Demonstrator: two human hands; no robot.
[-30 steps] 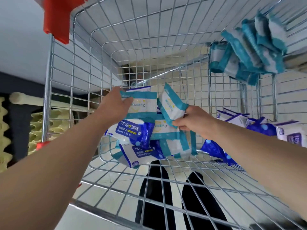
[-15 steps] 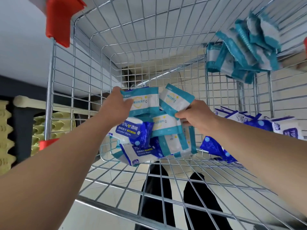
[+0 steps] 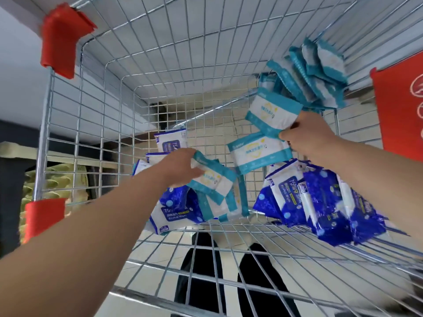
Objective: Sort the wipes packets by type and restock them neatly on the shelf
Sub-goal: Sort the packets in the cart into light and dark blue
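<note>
Above wire shelf [image 3: 297, 248], right hand [image 3: 309, 136] with two teal packets [image 3: 272, 113] [image 3: 258, 154], left hand [image 3: 180, 165] one [image 3: 215, 179]

Wipes packets part-sorted on a wire shelf [image 3: 251, 259].
Blue alcohol packets [image 3: 320, 202] leaned in a row at the right. A mixed heap [image 3: 174, 216] of blue and teal lay left of centre, with one teal packet [image 3: 212, 179] tilted on top. A teal pair [image 3: 272, 113] was held up above the wire, and a teal row [image 3: 315, 74] stood, seemingly upright, on the tier above.
</note>
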